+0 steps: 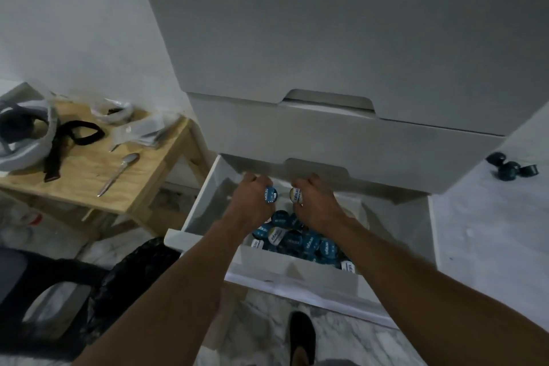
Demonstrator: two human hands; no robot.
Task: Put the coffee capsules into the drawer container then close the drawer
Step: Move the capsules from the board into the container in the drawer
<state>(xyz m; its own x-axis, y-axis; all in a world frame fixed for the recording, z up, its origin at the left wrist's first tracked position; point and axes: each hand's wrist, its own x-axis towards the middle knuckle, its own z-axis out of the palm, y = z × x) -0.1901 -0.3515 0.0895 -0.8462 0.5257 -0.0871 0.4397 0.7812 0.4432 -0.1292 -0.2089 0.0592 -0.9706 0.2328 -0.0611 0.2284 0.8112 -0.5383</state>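
Item: open white bottom drawer, holding a white rectangular container heaped with blue foil-lidded coffee capsules at its front edge. My left hand grips one blue-lidded capsule; my right hand grips one cream-lidded capsule. I'd release both low over the heap.

capsules in box in drawer | stool left | spoon on stool

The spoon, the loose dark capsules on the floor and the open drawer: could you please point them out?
spoon [118, 174], head view, handle.
loose capsules [509, 170], head view, middle one.
open drawer [300, 285], head view, front rim.
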